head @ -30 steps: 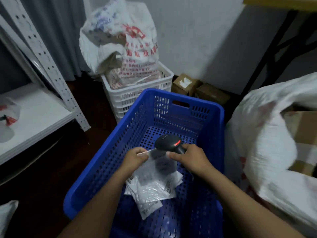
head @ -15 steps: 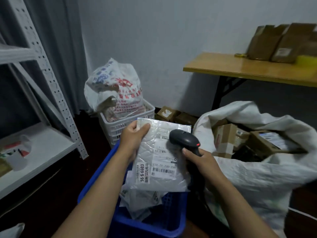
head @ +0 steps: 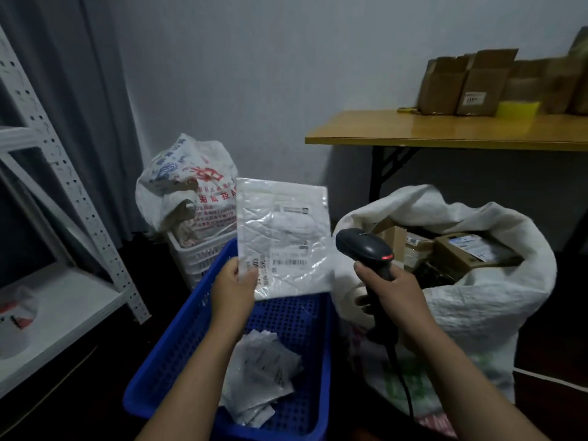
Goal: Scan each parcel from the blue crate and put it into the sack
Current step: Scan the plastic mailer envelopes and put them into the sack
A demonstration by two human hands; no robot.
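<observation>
Pinching parcel [head: 283,237] lower-left corner, left hand [head: 234,292] fingers [head: 249,276], scanner [head: 366,249] beside

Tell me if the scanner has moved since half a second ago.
Yes. The scanner has shifted right, from left of the sack to in front of it.

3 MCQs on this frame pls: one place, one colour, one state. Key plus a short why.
1. Where is the sack relative to the blue crate?
A. Left of it
B. Right of it
C. Inside it

2. The other crate, behind the blue one, is:
A. White
B. Red
C. Green

3. The left hand:
A. Hangs empty
B. Lies flat on the crate rim
C. Pinches a parcel

Key: 1 B, the sack stands open at the crate's right side. 2 A, its lattice walls are white. 3 C, thumb and fingers pinch the parcel's lower left corner; the right hand grips the scanner.
</observation>
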